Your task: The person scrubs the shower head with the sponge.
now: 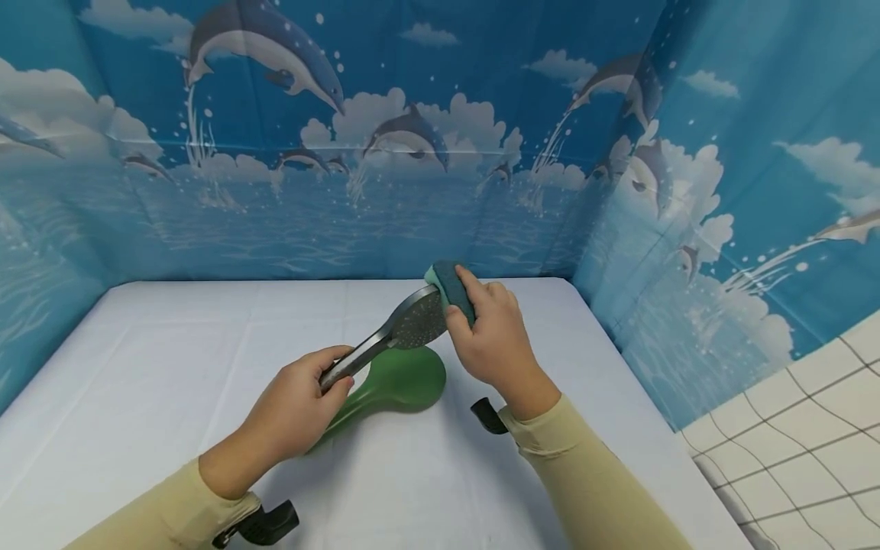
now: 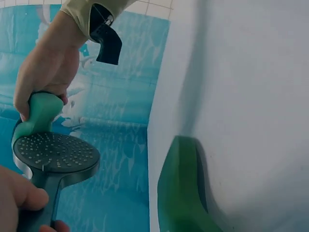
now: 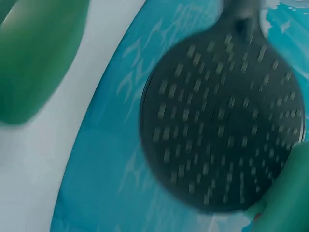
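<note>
My left hand (image 1: 292, 405) grips the handle of a shower head (image 1: 418, 322), raised above the table with its dark nozzle face showing. In my right hand (image 1: 496, 340) is a two-tone green sponge (image 1: 452, 289), pinched between thumb and fingers against the rim at the far end of the shower head. The left wrist view shows the sponge (image 2: 43, 113) touching that rim. Below the shower head, a green ladle-like scoop (image 1: 412, 382) lies on the table, its handle partly hidden behind my left hand. Blurred nozzles of the shower head (image 3: 222, 121) fill much of the right wrist view.
A white cloth covers the table (image 1: 172, 367). Blue curtain panels (image 1: 412, 221) printed with dolphins and clouds stand along the back and both sides. White tiles (image 1: 811, 443) show at the lower right. Black wrist mounts (image 1: 270, 523) stick out under both sleeves.
</note>
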Demonstrator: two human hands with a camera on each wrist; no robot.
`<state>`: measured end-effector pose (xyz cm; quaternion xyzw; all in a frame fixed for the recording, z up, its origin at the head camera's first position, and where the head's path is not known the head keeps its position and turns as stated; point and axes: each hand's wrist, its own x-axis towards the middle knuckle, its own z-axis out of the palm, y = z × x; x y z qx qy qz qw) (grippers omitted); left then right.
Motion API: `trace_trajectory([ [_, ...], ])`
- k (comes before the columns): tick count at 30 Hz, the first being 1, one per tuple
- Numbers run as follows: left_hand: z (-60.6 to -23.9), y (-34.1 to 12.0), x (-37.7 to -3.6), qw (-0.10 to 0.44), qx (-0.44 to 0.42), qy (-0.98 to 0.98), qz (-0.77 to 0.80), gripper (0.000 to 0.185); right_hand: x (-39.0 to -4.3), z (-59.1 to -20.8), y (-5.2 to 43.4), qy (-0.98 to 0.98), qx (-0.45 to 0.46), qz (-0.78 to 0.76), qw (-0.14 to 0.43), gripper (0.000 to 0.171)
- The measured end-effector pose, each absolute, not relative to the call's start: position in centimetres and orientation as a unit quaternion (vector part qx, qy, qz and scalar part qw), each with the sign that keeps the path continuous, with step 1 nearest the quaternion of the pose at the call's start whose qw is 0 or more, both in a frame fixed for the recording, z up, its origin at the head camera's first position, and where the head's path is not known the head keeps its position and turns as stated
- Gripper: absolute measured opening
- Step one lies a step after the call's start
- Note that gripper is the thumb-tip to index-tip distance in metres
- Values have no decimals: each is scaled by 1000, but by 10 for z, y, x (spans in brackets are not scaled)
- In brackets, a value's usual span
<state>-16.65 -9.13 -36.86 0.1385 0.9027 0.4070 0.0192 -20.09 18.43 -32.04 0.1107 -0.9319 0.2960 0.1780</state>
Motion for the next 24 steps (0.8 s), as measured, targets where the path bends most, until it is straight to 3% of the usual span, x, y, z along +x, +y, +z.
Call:
trace_trajectory([
  [24,-369,-92,-179,87,127,881,448,40,-196,-322,165,-902,167,311,249,61],
])
